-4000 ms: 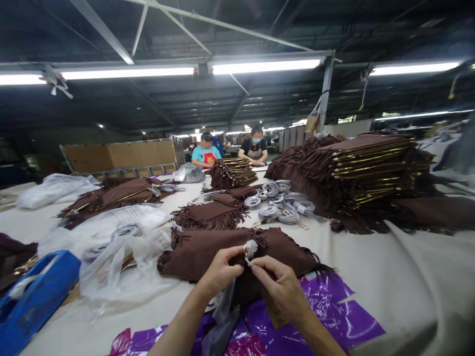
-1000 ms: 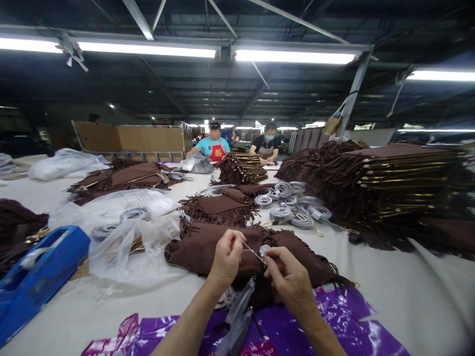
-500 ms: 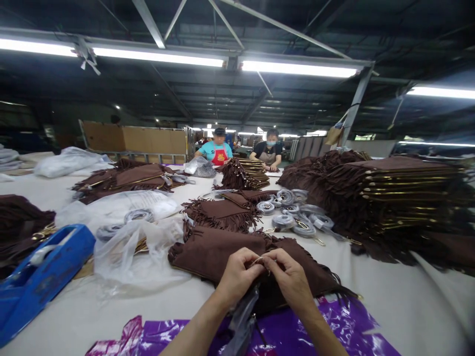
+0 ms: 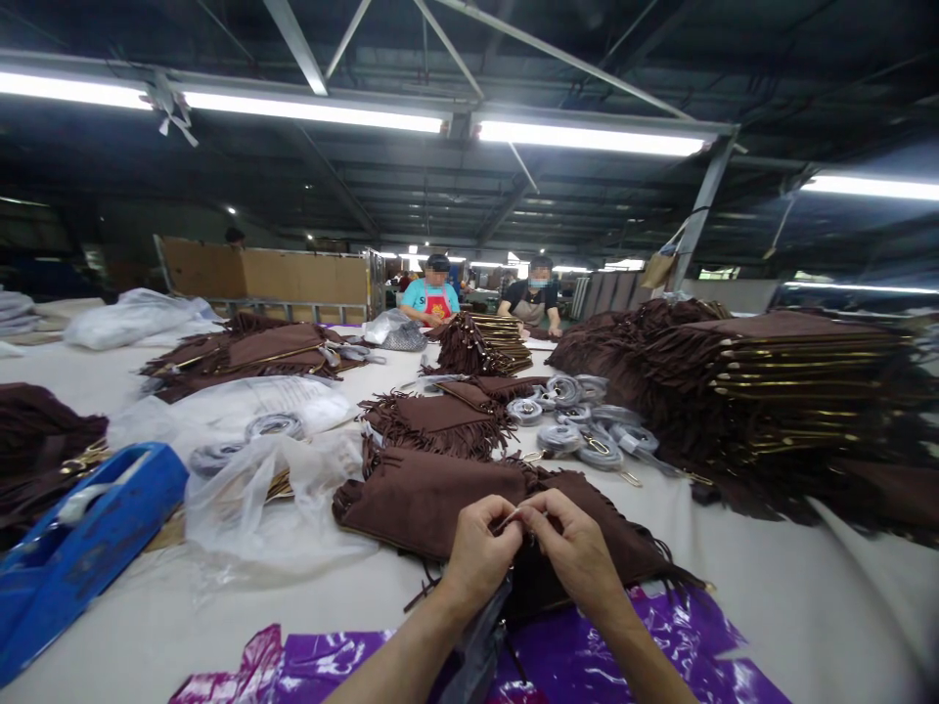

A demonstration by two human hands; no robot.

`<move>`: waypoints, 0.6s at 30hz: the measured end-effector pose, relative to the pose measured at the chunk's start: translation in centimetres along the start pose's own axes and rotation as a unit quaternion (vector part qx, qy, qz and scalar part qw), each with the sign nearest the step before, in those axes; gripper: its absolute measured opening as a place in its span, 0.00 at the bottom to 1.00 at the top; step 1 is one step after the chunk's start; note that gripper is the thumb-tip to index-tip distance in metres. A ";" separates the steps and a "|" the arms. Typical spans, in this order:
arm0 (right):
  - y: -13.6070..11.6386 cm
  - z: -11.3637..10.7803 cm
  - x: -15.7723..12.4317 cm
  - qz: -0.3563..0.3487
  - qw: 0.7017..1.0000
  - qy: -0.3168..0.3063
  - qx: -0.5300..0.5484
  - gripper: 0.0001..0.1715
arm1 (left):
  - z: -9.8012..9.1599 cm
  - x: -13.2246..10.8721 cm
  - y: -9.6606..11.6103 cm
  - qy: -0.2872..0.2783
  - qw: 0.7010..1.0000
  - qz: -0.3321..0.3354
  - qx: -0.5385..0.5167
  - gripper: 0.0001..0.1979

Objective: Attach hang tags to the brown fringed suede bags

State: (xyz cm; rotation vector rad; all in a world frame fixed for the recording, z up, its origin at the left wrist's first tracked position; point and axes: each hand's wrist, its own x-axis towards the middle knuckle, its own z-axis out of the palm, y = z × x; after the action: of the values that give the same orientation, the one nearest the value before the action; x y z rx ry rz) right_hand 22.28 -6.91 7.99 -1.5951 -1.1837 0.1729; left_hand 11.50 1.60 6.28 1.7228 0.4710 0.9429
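The left hand [image 4: 480, 555] and right hand [image 4: 578, 550] pinch a thin metal piece [image 4: 514, 514] (too small to identify), held crosswise above the brown fringed bag [image 4: 418, 494]. Wrapped chain coils [image 4: 587, 435] lie beyond.

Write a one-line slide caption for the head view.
Left hand and right hand pinch a small pale piece above a brown fringed bag on the table, beside bag stacks.
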 end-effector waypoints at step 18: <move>-0.2 -1.0 0.6 0.052 0.996 -0.045 0.050 0.17 | 0.4 0.0 -0.2 0.009 0.994 -0.013 -0.108 0.06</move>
State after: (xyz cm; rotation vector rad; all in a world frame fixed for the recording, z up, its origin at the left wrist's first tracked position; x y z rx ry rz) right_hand 23.12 -7.19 8.79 -1.5748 -1.1430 0.3687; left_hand 11.80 1.46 6.03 1.5099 0.3868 0.9558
